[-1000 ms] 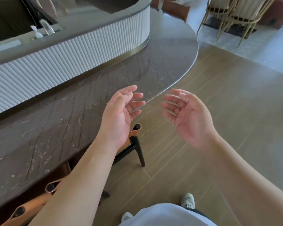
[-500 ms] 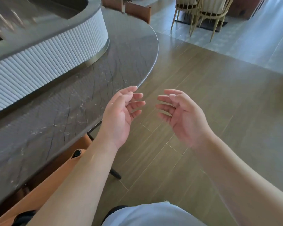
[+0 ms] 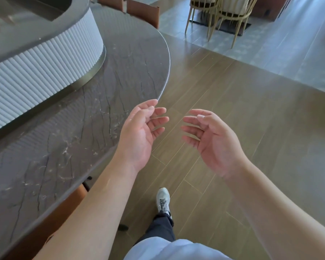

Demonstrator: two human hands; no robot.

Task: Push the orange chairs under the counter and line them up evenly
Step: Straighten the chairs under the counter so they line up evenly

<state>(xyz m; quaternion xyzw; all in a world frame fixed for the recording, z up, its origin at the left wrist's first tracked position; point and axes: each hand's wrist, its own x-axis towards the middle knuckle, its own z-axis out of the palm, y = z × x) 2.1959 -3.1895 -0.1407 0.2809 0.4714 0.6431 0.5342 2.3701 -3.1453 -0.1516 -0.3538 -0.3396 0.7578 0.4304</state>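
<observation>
Orange leather shows at 7 o'clock, where one orange chair (image 3: 69, 205) sits tucked beneath the dark stone counter (image 3: 68, 139), only a strip of its back and a black leg visible past the counter's edge and the person's forearm. Two more orange chair backs (image 3: 143, 10) stand at 12 o'clock, against the far curve of the same counter.

Both hands float in mid-air, at the centre of the view, palms turned toward each other and apart. The left hand (image 3: 141, 134) is released, fingers gently bent, holding nothing; its fingertips overlap the counter's rounded rim in the picture (whether they touch it I cannot tell). The right hand (image 3: 214, 139), toward 3 o'clock of the left, is likewise relaxed and empty, above the wooden floor (image 3: 251, 113).

A white ribbed wall (image 3: 45, 70) rises from the counter at 10 o'clock. At 1 o'clock, pale spindle-legged chairs (image 3: 225, 14) stand on a lighter tiled floor. Down at 6 o'clock a grey-white shoe (image 3: 163, 199) and dark trouser leg step onto the planks, with a light shirt hem below them.
</observation>
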